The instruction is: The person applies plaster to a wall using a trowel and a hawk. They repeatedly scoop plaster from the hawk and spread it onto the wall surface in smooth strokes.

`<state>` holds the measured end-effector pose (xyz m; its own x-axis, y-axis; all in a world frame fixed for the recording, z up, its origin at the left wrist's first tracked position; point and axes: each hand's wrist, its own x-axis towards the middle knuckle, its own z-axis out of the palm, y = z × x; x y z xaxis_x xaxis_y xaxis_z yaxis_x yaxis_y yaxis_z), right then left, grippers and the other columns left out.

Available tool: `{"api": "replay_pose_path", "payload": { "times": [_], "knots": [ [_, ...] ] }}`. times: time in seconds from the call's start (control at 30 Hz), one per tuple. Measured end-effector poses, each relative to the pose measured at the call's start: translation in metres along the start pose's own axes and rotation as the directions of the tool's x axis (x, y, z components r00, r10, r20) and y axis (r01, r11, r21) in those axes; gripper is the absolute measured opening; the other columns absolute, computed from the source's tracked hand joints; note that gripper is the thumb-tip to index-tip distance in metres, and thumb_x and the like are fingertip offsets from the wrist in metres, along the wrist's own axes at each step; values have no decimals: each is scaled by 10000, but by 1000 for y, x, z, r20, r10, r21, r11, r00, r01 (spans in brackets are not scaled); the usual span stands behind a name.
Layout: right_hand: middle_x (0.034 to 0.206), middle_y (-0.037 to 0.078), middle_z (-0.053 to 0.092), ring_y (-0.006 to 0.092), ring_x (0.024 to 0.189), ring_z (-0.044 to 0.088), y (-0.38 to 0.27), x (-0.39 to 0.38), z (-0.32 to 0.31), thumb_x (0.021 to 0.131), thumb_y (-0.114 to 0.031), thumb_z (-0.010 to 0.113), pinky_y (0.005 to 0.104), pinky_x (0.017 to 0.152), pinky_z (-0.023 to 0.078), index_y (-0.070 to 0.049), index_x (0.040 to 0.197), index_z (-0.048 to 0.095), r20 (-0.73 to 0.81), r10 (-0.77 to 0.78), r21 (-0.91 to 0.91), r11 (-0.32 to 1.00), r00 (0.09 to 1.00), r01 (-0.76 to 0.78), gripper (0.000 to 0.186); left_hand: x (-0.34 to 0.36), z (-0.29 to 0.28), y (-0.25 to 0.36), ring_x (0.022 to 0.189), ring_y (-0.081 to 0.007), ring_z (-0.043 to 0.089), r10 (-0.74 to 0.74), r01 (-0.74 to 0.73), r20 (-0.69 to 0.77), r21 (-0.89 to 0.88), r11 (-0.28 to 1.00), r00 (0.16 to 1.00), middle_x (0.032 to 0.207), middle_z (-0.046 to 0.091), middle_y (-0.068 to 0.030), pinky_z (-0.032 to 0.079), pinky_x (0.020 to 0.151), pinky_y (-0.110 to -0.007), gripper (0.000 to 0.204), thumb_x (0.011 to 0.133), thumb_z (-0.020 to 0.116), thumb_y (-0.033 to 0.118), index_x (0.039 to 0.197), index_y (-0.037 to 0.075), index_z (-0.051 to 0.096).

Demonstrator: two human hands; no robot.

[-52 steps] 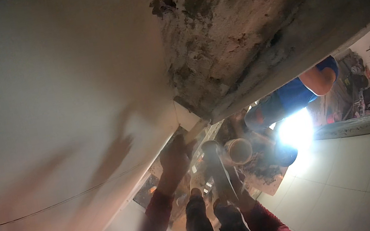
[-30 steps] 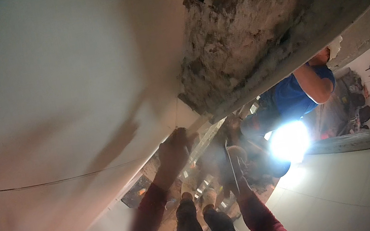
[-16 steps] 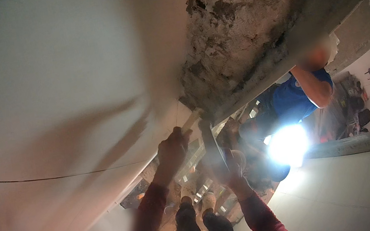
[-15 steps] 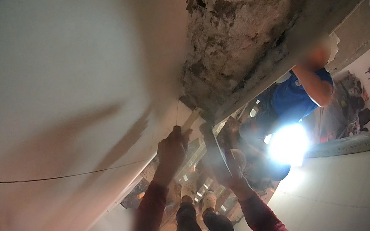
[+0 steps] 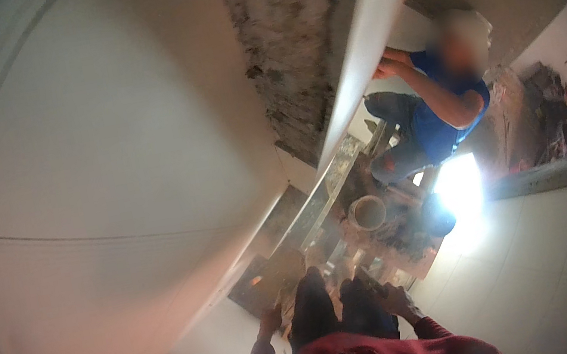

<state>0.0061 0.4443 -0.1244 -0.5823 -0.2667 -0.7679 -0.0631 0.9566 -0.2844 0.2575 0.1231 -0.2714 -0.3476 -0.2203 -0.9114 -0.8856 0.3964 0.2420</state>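
My left hand hangs low beside my left thigh, its fingers curled; what they close on is too small and dim to make out. On the other side, next to my right thigh, my right hand is closed around a dark, narrow thing, perhaps a tool, whose kind I cannot tell. Both hands are well away from the smooth pale wall on the left. Above and ahead runs a rough, patchy grey strip of bare masonry. Alongside it a long pale straight bar slants up to the right.
At the right a person in a blue shirt has their hands against the bar. Below me lies a platform of boards with a round bucket on it. A glaring light shines beside a dark rounded container.
Both my hands have dropped from in front of the wall corner to beside my thighs. My view has shifted, and the long pale bar now shows beside the masonry with the other person's hands at it.
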Motion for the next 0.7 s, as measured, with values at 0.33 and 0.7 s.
{"api": "replay_pose_path", "payload": {
  "times": [0.33, 0.7],
  "knots": [
    [781, 192, 681, 289, 648, 675, 271, 28, 175, 782, -273, 670, 424, 517, 500, 42, 858, 675, 204, 259, 718, 616, 944, -324, 324, -100, 7, -74, 441, -246, 548, -518, 364, -201, -508, 781, 831, 570, 547, -101, 412, 374, -393, 481, 931, 422, 459, 724, 50, 566],
    [789, 196, 681, 295, 667, 677, 247, 73, 19, 778, -273, 669, 426, 536, 504, 39, 870, 674, 119, 138, 226, 961, 983, -162, 326, -75, -37, 104, 577, -320, 569, 526, -390, -682, 361, 847, 509, 719, 556, -140, 472, 504, -435, 331, 1004, 406, 343, 1060, 37, 519]
  ]
}}
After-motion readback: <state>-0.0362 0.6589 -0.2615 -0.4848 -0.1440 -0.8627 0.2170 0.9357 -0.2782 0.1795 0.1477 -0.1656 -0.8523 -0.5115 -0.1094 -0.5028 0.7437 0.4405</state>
